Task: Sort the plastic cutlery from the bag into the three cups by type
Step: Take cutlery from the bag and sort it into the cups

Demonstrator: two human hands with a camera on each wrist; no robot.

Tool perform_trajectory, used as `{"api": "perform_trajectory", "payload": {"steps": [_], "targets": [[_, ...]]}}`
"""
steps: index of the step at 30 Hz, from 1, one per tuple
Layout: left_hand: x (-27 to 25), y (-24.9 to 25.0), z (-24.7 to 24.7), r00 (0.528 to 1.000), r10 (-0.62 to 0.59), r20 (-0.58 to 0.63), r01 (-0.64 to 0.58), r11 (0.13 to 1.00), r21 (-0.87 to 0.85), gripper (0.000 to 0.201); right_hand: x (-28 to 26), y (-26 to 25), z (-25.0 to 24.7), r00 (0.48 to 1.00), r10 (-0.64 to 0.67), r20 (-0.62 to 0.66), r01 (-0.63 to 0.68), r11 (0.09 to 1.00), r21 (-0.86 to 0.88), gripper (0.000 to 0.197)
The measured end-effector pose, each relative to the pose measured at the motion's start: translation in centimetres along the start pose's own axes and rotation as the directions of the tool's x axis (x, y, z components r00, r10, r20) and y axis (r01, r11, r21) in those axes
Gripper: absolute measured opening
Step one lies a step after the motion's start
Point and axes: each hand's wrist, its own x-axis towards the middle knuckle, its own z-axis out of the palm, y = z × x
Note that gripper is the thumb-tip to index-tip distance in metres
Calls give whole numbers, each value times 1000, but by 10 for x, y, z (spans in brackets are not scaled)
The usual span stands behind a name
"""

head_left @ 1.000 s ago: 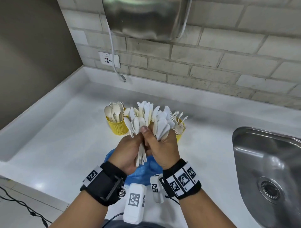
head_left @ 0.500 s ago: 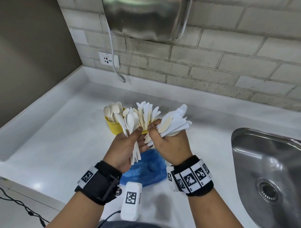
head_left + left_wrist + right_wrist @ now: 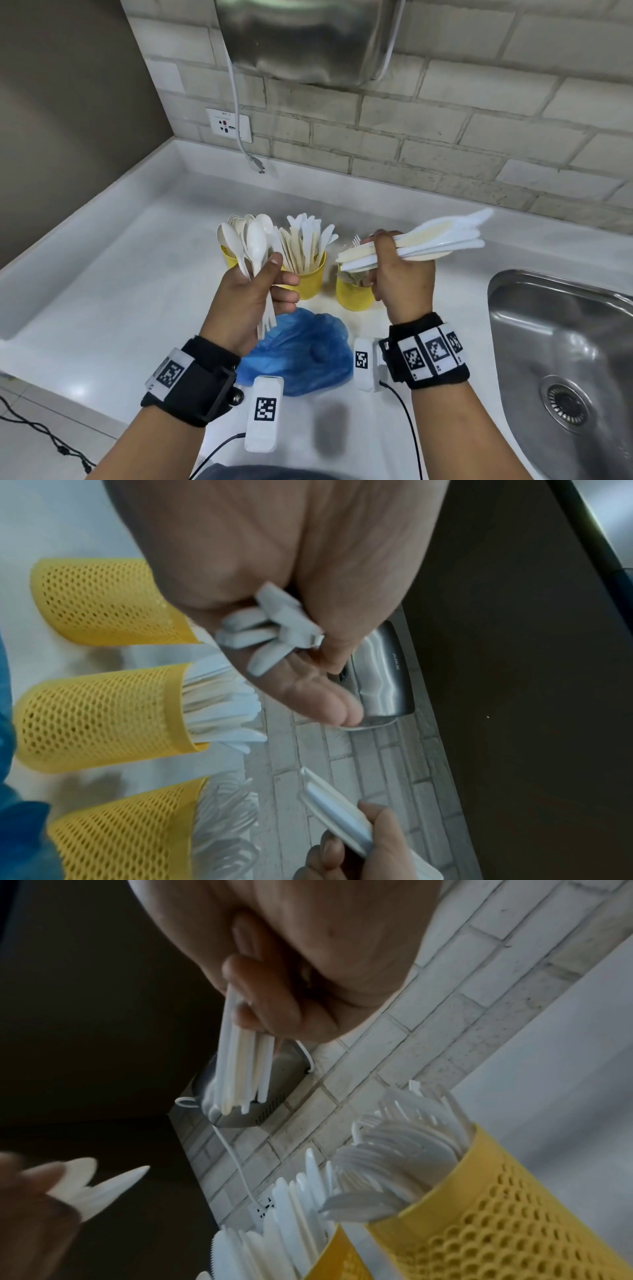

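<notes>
Hands now apart, left hand (image 3: 250,294) gripping spoons (image 3: 251,245), right hand (image 3: 400,274) gripping knives (image 3: 428,240), fork cup (image 3: 354,291) half hidden.

- My head view is bright and even; glare sits on the desk (image 3: 78,389) edge.
- Both wrist views are dim, grainy, and my fingers (image 3: 13,1175) blur.
- Brick lines bend at the edges.

I can read one brand only: "AIKE", printed sideways on the steel hand dryer (image 3: 383,674) in my left wrist view. The wall socket (image 3: 265,1208) shows small markings in my right wrist view, but they are too blurred for me to read. The square coded tags (image 3: 265,408) on my wristbands carry black-and-white patterns, no letters.
</notes>
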Motion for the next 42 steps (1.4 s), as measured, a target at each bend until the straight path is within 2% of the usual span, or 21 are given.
{"api": "perform_trajectory", "payload": {"steps": [2, 4, 7, 9, 12, 15, 21, 25, 28, 32, 36, 42], "targets": [[1, 1, -2, 999, 35, -28, -34, 999, 35, 22, 9, 0, 2, 999, 5, -38, -6, 1000, -21, 36], [1, 1, -4, 999, 43, -25, -42, 999, 31, 28, 15, -4, 7, 999, -31, -38, 28, 997, -65, 34], [2, 0, -8, 998, 52, -19, -51, 998, 46, 37, 20, -11, 17, 995, -100, 3, 99, 982, -158, 27], [3, 0, -10, 998, 60, -22, -59, 996, 61, 42, 20, -13, 27, 984, -172, 41, 177, 952, -251, 33], [4, 1, -10, 997, 67, -31, -64, 996, 64, 46, 20, -12, 47, 974, -183, 133, 218, 915, -340, 37], [4, 2, -9, 996, 80, -27, -77, 993, 84, 47, 17, -9, 67, 939, -203, 276, 313, 836, -451, 43], [3, 4, -7, 995, 95, -20, -92, 990, 104, 50, 9, 2, 92, 867, -190, 461, 467, 634, -616, 34], [1, 3, -8, 995, 95, -17, -93, 990, 108, 47, 12, 15, 100, 870, -75, 487, 441, 561, -701, 42], [0, 3, -8, 996, 92, -9, -90, 989, 119, 46, 15, 24, 102, 879, 4, 476, 389, 570, -723, 47], [-1, 5, -10, 996, 87, 21, -89, 988, 127, 47, 17, 27, 105, 888, 29, 458, 364, 564, -742, 60], [-2, 5, -9, 995, 91, 30, -94, 986, 140, 46, 21, 26, 108, 881, 84, 465, 351, 543, -763, 55], [-3, 6, -10, 995, 96, 38, -100, 986, 131, 42, 21, 26, 106, 883, 124, 452, 302, 588, -751, 37]]}}
